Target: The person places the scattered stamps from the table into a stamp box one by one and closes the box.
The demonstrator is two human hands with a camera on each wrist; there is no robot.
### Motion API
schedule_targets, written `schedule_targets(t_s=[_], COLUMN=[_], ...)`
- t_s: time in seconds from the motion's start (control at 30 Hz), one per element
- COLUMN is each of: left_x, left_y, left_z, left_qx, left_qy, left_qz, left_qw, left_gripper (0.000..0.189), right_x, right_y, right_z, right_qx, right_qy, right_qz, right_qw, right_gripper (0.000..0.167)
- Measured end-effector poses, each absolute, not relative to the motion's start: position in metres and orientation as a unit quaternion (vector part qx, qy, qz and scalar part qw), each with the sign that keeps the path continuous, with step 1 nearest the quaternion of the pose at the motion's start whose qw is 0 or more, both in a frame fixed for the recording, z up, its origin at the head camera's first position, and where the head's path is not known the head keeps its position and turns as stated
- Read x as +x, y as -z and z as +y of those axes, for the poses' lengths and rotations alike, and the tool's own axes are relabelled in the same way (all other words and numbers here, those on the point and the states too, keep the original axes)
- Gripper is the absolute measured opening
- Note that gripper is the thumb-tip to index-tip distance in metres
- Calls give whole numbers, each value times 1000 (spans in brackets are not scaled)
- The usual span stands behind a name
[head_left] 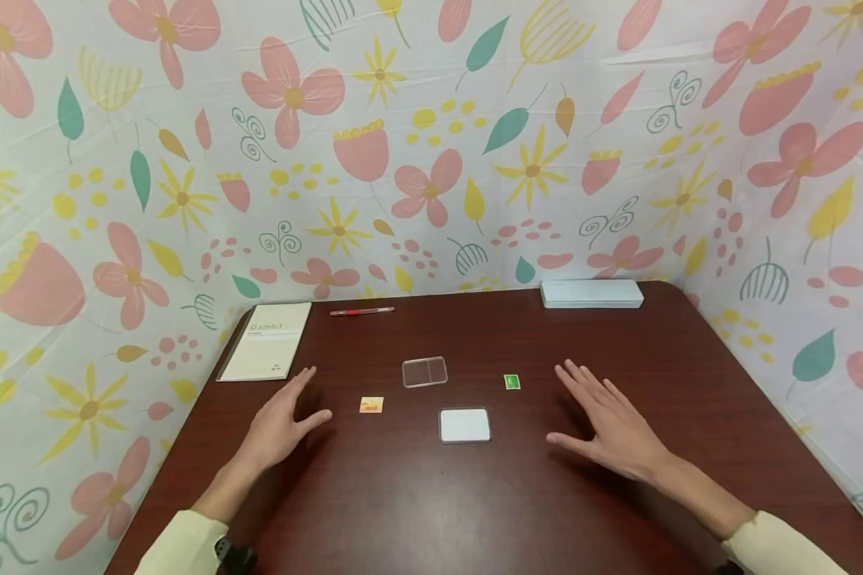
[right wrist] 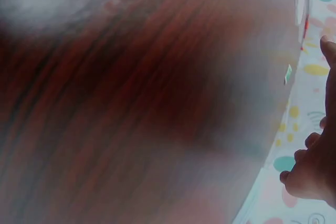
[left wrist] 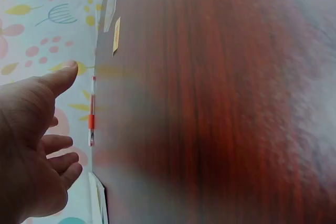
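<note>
My left hand [head_left: 276, 422] is spread over the table's left side with nothing in it, nearest a small orange stamp-like piece [head_left: 371, 405] and the notebook. Opposite it, my right hand [head_left: 614, 426] also holds nothing, its fingers extended and thumb apart. A small green stamp-like piece [head_left: 512, 382] lies to the left of that hand. Between the hands are a clear plastic rectangular piece [head_left: 425, 372], perhaps a lid, and a clear-edged rectangular case [head_left: 464, 426] with a white face. Both wrist views show the hands with loosely extended fingers, touching no object.
A cream notebook [head_left: 268, 342] marked "Gambit" lies at the table's back left, with a red pen [head_left: 362, 311] beside it. At the back right sits a pale blue oblong box [head_left: 592, 294]. Flower-patterned cloth [head_left: 431, 112] surrounds the dark wooden table [head_left: 431, 511].
</note>
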State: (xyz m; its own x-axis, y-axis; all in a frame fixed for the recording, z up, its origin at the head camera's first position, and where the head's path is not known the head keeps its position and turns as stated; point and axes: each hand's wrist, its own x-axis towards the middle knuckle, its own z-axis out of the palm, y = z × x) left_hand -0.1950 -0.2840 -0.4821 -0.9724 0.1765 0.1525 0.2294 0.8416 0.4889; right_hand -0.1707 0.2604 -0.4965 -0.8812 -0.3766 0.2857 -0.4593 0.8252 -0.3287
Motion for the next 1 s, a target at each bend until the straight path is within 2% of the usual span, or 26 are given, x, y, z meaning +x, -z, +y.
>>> schedule_targets(t_s=[0.3, 0.57, 1.0], left_x=[-209, -221, -229], left_y=[484, 491, 506], left_z=[-277, -264, -240], left_qx=[-91, -100, -99], left_qy=[350, 408, 401], left_qz=[-931, -907, -910], left_qw=[45, 33, 23], left_gripper=[71, 60, 38], right_x=[-185, -195, -204], right_y=[507, 517, 525], right_z=[235, 209, 182], right_qx=[240, 290, 298], right_qy=[-304, -373, -429], right_qz=[-919, -876, -851], right_qw=[74, 102, 48], right_gripper=[109, 89, 70])
